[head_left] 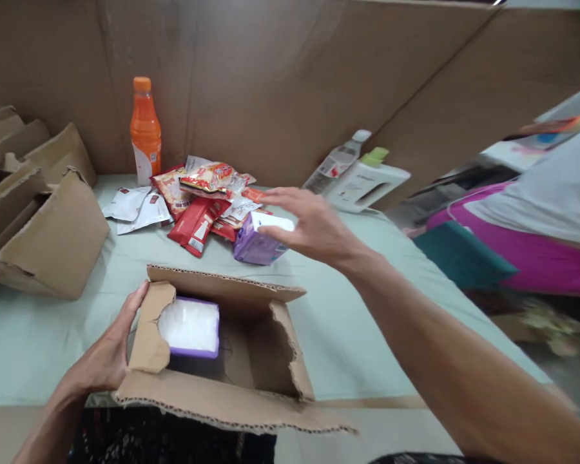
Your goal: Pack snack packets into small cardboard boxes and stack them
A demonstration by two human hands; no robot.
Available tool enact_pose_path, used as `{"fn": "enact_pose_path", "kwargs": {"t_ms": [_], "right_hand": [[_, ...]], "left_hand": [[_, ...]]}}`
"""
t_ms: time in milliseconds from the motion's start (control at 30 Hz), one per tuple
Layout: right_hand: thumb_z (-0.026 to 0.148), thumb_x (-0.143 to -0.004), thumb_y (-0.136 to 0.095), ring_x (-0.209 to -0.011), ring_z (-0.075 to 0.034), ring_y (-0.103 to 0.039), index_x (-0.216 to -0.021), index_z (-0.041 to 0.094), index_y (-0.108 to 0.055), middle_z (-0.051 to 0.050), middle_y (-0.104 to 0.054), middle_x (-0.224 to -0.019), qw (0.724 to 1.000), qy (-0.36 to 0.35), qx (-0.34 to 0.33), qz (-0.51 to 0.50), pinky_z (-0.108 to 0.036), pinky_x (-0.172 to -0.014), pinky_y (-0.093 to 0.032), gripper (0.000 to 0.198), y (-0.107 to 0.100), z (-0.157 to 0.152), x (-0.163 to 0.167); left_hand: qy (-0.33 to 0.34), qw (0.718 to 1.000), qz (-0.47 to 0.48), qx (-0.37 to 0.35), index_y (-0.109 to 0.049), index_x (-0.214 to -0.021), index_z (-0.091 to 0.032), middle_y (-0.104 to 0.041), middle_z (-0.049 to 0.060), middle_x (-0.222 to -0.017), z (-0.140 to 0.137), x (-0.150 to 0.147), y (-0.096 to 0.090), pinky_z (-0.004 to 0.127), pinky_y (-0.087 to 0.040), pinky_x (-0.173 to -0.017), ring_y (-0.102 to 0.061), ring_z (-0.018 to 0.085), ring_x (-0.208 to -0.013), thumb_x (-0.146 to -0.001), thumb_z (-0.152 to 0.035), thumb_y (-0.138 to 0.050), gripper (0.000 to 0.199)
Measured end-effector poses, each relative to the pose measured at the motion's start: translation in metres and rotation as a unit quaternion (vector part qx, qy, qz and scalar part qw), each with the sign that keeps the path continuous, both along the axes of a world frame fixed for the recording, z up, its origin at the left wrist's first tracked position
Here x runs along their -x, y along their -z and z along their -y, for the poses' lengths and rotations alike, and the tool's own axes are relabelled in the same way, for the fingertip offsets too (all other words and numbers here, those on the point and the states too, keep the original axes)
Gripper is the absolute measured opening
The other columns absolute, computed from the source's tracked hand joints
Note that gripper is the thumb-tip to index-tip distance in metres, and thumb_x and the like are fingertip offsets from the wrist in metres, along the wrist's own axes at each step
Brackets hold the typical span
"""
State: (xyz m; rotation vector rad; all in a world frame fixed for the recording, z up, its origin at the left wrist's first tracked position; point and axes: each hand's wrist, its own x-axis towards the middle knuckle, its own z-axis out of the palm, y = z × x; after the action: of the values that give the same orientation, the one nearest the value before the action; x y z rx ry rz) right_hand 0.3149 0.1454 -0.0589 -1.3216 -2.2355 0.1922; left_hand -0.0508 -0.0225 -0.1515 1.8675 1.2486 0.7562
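Observation:
My left hand [111, 345] grips the left side of an open cardboard box [198, 393] near the table's front edge, its thumb by the top rim. Inside the box, at the left end, stands a purple-and-white tissue pack [193, 327], partly under a flap. My right hand [314, 222] reaches over a second purple tissue pack [258, 243], thumb and fingers apart; I cannot tell whether it touches the pack. Just behind that pack lies a pile of snack packets, among them a red packet [198, 222] and a clear-and-red bag [211, 178].
Several open cardboard boxes [53, 238] stand at the left. An orange drink bottle [145, 132] is at the back, near white sachets [145, 209]. A clear bottle [336, 161] and a white jug [362, 183] lean against the cardboard wall [251, 77]. Another person [541, 212] is at the right.

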Motion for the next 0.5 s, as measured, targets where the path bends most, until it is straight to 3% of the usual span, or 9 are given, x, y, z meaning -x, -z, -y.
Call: {"fn": "enact_pose_path", "kwargs": {"t_ms": [67,100,167,233,333,500], "right_hand": [[0.036,-0.096,-0.065,-0.112,-0.027,-0.071,-0.116,0.030,-0.074,-0.005,-0.076,-0.120,0.997,-0.048,-0.011,-0.051,-0.049,-0.105,-0.054,0.022,-0.031,0.041,0.008],[0.036,-0.098,-0.063,-0.104,-0.024,-0.073,-0.113,0.031,-0.075,-0.003,-0.078,-0.112,0.993,-0.105,0.015,-0.046,-0.043,-0.098,-0.058,0.020,-0.043,0.061,0.016],[0.034,-0.098,-0.065,-0.102,-0.022,-0.073,-0.118,0.027,-0.074,-0.005,-0.077,-0.114,0.976,-0.204,0.075,0.012,-0.038,-0.092,-0.059,0.023,-0.056,0.094,0.038],[0.031,-0.094,-0.070,-0.107,-0.026,-0.071,-0.126,0.018,-0.069,-0.012,-0.074,-0.124,0.958,-0.239,0.117,0.103,-0.041,-0.090,-0.059,0.035,-0.052,0.111,0.066],[0.031,-0.091,-0.075,-0.108,-0.032,-0.067,-0.137,0.006,-0.059,-0.022,-0.067,-0.128,0.948,-0.213,0.118,0.207,-0.046,-0.083,-0.059,0.055,-0.034,0.110,0.099],[0.032,-0.092,-0.071,-0.106,-0.029,-0.061,-0.127,0.005,-0.062,-0.018,-0.066,-0.120,0.934,-0.271,0.059,0.227,-0.044,-0.091,-0.055,0.045,-0.028,0.104,0.112]], "left_hand": [[-0.002,1.000,0.010,0.007,-0.009,-0.168,-0.037,-0.018,0.007,-0.176,-0.001,0.000,0.002,0.065,-0.029,-0.125,-0.025,0.042,-0.158,-0.083,-0.056,-0.081,0.113],[-0.003,1.000,0.012,0.010,-0.010,-0.169,-0.036,-0.019,0.008,-0.176,-0.001,0.001,0.003,0.065,-0.029,-0.125,-0.025,0.043,-0.158,-0.082,-0.058,-0.082,0.114],[-0.008,1.000,0.015,0.009,-0.013,-0.169,-0.036,-0.021,0.008,-0.176,-0.002,0.003,0.009,0.065,-0.030,-0.124,-0.026,0.044,-0.157,-0.084,-0.060,-0.078,0.109],[-0.010,1.000,0.018,-0.002,-0.014,-0.169,-0.037,-0.023,0.007,-0.175,-0.002,0.006,0.016,0.063,-0.031,-0.124,-0.027,0.043,-0.157,-0.089,-0.065,-0.070,0.101],[-0.012,0.999,0.022,-0.026,-0.008,-0.169,-0.036,-0.019,0.005,-0.177,-0.005,0.007,0.028,0.062,-0.030,-0.125,-0.025,0.043,-0.158,-0.089,-0.071,-0.064,0.103],[-0.040,0.998,0.004,-0.047,-0.008,-0.169,-0.039,-0.018,0.004,-0.177,-0.009,0.008,0.042,0.063,-0.032,-0.125,-0.027,0.045,-0.157,-0.086,-0.058,-0.075,0.108]]}}
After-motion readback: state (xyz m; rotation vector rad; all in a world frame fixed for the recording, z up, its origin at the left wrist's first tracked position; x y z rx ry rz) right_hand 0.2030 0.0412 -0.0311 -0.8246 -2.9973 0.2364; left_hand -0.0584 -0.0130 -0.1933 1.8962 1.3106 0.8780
